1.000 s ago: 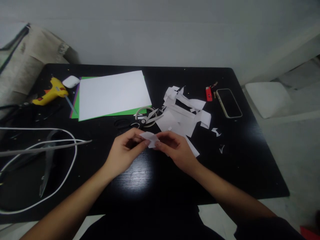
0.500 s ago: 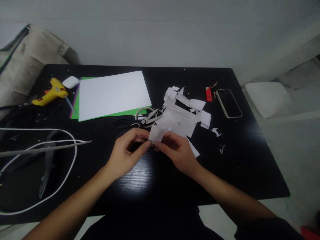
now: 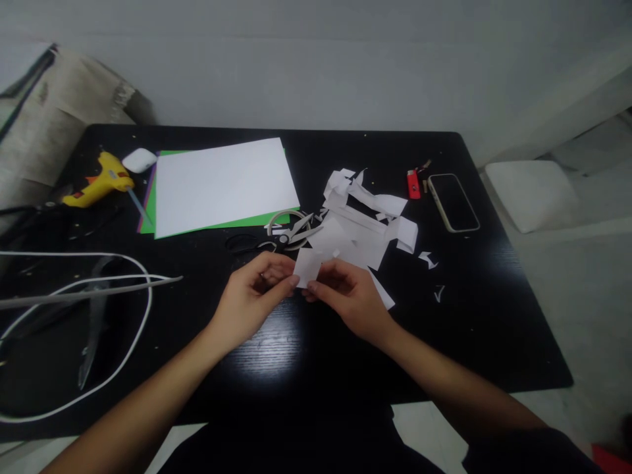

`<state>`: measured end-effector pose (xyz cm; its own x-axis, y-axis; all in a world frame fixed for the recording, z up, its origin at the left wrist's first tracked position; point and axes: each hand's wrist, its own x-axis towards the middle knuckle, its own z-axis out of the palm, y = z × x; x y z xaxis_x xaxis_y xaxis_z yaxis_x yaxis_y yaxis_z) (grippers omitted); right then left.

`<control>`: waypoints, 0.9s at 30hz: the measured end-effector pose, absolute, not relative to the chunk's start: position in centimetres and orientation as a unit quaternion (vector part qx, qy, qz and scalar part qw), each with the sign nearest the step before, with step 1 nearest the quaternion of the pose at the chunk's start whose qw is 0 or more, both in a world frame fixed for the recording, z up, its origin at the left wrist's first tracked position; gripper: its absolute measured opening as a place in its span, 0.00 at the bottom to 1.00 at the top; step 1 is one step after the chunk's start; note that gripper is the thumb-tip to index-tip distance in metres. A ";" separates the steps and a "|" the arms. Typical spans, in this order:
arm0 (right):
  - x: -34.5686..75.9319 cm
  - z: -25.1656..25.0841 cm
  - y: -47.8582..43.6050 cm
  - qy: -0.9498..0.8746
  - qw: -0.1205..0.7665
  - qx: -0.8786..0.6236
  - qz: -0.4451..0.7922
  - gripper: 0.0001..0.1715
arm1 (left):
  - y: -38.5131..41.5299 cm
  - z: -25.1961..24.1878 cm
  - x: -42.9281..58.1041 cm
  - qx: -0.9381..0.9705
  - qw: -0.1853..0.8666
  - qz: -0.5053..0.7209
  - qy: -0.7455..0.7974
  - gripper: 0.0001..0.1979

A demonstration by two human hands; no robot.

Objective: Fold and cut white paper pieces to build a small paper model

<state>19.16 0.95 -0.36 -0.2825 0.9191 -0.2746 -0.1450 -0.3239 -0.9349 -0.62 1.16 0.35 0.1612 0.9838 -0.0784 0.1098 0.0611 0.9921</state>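
Between my hands is a small piece of white paper [image 3: 307, 265], held up over the front middle of the table. My left hand [image 3: 254, 288] pinches its left edge between thumb and fingers. At its lower right, my right hand [image 3: 349, 294] grips it the same way, fingertips partly hidden behind. Just beyond my hands lie open-bladed scissors [image 3: 284, 241] with black handles, resting across a roll of tape [image 3: 270, 227]. Cut and folded white paper scraps [image 3: 368, 240] spread behind and to the right of my right hand.
White sheets [image 3: 224, 187] lie on green paper [image 3: 237, 224] at the back left. Left of them are a yellow glue gun [image 3: 106, 181] and a white case [image 3: 139, 160]. A white cable [image 3: 143, 329] loops at the left. A red lighter [image 3: 413, 185] and phone [image 3: 453, 203] lie right.
The small paper has turned flatter toward me and now shows a squarer face. My fingers have shifted slightly on it; the things on the table have stayed put.
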 end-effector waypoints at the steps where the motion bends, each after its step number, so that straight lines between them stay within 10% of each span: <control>1: 19.2 -0.4 1.0 -0.424 0.397 -0.451 0.678 0.17 | 1.1 0.4 -0.6 0.552 0.534 0.403 0.498 0.06; 27: 19.1 0.3 0.3 -0.480 0.447 -0.459 0.599 0.09 | 0.4 0.8 -1.0 0.662 0.426 0.406 0.464 0.06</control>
